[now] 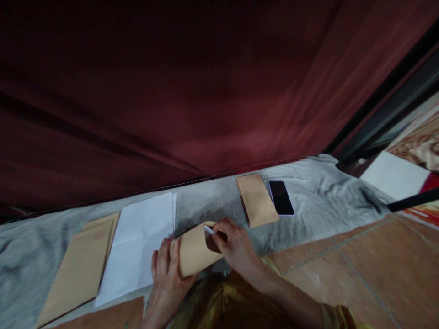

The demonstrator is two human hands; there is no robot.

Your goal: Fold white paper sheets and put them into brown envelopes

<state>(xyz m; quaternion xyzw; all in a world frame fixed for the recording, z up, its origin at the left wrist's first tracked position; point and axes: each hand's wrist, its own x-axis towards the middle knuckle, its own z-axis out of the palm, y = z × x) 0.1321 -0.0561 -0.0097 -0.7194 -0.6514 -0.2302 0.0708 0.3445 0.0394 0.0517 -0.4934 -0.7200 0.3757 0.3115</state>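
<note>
Gray cloth (322, 196), left hand (167, 276) holding brown envelope (197, 250), right hand (236, 246) pinching white paper (209, 230) inside

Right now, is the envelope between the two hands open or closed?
Open: the envelope gapes beside the right hand, showing a dark inside and a white edge. The left hand holds its other end.

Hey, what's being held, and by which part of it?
A brown envelope: the left grip holds its left end; the right grip is at its open end, where white paper shows. Whether it pinches the paper or the envelope's edge is unclear.
</note>
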